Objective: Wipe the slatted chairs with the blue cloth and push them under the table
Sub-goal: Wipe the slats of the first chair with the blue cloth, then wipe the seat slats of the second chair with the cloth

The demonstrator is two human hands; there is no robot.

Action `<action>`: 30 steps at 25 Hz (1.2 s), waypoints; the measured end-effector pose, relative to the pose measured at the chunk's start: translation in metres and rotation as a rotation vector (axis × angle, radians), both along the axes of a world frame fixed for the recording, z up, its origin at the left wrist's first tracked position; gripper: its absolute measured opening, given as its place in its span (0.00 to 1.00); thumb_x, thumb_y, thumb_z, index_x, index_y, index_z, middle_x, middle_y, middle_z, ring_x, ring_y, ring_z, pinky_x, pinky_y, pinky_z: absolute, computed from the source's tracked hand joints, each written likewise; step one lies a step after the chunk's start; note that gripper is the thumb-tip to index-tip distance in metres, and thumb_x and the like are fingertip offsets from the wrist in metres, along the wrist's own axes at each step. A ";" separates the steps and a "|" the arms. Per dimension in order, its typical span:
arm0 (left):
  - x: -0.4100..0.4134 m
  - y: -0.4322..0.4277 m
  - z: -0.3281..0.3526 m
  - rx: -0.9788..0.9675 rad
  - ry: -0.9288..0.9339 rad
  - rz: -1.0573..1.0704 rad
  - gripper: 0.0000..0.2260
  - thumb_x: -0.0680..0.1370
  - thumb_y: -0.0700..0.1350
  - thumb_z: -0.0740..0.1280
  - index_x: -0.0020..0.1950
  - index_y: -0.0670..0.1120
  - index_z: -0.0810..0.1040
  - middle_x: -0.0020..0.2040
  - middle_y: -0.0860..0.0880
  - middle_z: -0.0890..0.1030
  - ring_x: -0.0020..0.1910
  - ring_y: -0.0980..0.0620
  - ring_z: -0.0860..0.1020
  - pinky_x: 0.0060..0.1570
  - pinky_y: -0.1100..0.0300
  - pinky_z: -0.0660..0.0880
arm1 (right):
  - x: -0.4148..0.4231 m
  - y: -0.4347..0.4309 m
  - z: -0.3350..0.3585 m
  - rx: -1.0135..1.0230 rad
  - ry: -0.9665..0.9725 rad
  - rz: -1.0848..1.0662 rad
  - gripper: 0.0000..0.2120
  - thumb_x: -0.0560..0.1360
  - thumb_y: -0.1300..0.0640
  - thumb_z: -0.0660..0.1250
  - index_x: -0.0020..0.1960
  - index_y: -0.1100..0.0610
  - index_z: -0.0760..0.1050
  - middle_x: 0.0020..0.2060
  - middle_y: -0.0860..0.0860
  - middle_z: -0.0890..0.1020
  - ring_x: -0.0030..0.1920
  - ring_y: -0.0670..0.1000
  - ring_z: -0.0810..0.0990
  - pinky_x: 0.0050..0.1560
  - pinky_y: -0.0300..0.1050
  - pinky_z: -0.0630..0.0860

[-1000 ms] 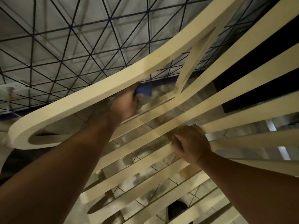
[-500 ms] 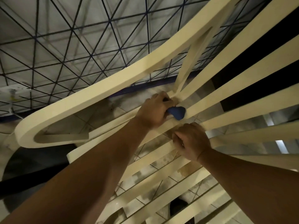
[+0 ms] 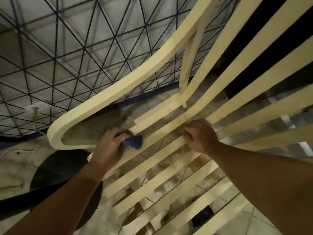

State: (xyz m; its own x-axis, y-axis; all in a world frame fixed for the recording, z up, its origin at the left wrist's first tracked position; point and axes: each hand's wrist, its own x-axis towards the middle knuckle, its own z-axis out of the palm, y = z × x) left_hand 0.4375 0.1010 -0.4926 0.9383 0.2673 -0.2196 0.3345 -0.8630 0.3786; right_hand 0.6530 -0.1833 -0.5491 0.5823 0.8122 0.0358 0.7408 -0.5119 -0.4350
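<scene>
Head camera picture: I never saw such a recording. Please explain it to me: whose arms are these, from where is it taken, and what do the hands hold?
There is no machine here: a person wears a camera on the head, so it looks down along their own arms. The left hand grips a blue cloth against a slat of a cream slatted chair. The right hand grips another slat, probably to steady it. Between the slats a tiled floor shows.
</scene>
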 end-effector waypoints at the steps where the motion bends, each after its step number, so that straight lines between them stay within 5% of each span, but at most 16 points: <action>1: -0.015 0.005 0.007 0.024 0.059 0.041 0.19 0.76 0.40 0.73 0.66 0.50 0.79 0.62 0.48 0.77 0.61 0.49 0.75 0.63 0.51 0.74 | -0.001 -0.001 0.001 -0.022 -0.001 0.003 0.18 0.78 0.49 0.56 0.37 0.54 0.79 0.33 0.49 0.80 0.38 0.54 0.78 0.50 0.48 0.71; 5: -0.051 0.007 0.043 0.179 0.336 0.226 0.14 0.78 0.45 0.71 0.63 0.55 0.79 0.61 0.52 0.77 0.62 0.50 0.75 0.67 0.49 0.73 | -0.004 -0.001 0.014 -0.150 0.074 0.037 0.18 0.78 0.41 0.56 0.49 0.50 0.80 0.45 0.48 0.83 0.49 0.52 0.79 0.59 0.53 0.74; 7: -0.058 -0.008 0.064 0.069 0.452 0.389 0.08 0.79 0.48 0.69 0.58 0.56 0.77 0.55 0.52 0.78 0.58 0.52 0.78 0.61 0.52 0.75 | -0.011 -0.013 0.031 -0.139 0.117 0.037 0.17 0.78 0.42 0.61 0.61 0.50 0.76 0.56 0.50 0.80 0.59 0.53 0.76 0.62 0.53 0.74; 11: -0.077 -0.084 0.118 -0.491 0.297 0.807 0.08 0.81 0.48 0.70 0.57 0.47 0.78 0.49 0.49 0.81 0.54 0.45 0.81 0.60 0.45 0.77 | -0.037 -0.059 0.109 -0.095 0.245 -0.104 0.16 0.80 0.52 0.67 0.67 0.48 0.71 0.59 0.50 0.75 0.56 0.51 0.76 0.51 0.45 0.76; 14: -0.068 -0.161 0.180 -1.174 0.116 1.209 0.17 0.81 0.48 0.70 0.65 0.40 0.77 0.56 0.40 0.83 0.58 0.38 0.81 0.63 0.39 0.76 | -0.069 -0.080 0.183 -0.085 0.741 -0.352 0.04 0.82 0.50 0.64 0.57 0.45 0.75 0.52 0.48 0.80 0.53 0.51 0.80 0.52 0.50 0.80; 17: -0.053 -0.222 0.269 -1.640 0.030 1.255 0.23 0.78 0.53 0.70 0.65 0.37 0.77 0.57 0.34 0.83 0.55 0.35 0.83 0.61 0.41 0.76 | -0.111 -0.094 0.275 0.086 1.216 -0.507 0.15 0.77 0.40 0.69 0.57 0.49 0.80 0.51 0.53 0.84 0.53 0.52 0.83 0.51 0.46 0.78; 21: -0.051 -0.283 0.398 -1.373 -0.022 1.129 0.28 0.61 0.44 0.86 0.56 0.42 0.79 0.45 0.40 0.86 0.42 0.48 0.86 0.46 0.55 0.81 | -0.159 -0.117 0.404 0.164 1.509 -0.476 0.22 0.79 0.42 0.66 0.61 0.58 0.82 0.57 0.62 0.83 0.56 0.56 0.84 0.57 0.48 0.77; 23: -0.058 -0.296 0.454 -1.248 -0.120 1.120 0.15 0.70 0.38 0.80 0.51 0.45 0.78 0.37 0.48 0.85 0.33 0.58 0.84 0.34 0.66 0.76 | -0.178 -0.121 0.453 0.242 1.595 -0.461 0.23 0.77 0.42 0.71 0.63 0.58 0.82 0.60 0.62 0.83 0.63 0.61 0.81 0.67 0.54 0.74; 26: -0.074 -0.306 0.521 -1.207 -0.279 1.067 0.05 0.79 0.45 0.71 0.53 0.45 0.81 0.40 0.49 0.87 0.41 0.52 0.85 0.38 0.61 0.77 | -0.193 -0.127 0.535 0.367 1.636 -0.405 0.24 0.71 0.50 0.79 0.62 0.60 0.81 0.59 0.61 0.84 0.63 0.60 0.82 0.70 0.58 0.74; 30: -0.095 -0.306 0.588 -1.290 -0.452 0.912 0.19 0.78 0.57 0.65 0.58 0.43 0.82 0.50 0.42 0.87 0.48 0.46 0.86 0.44 0.57 0.80 | -0.218 -0.134 0.637 0.406 1.459 -0.254 0.13 0.75 0.56 0.75 0.58 0.54 0.79 0.48 0.47 0.88 0.51 0.47 0.87 0.53 0.44 0.82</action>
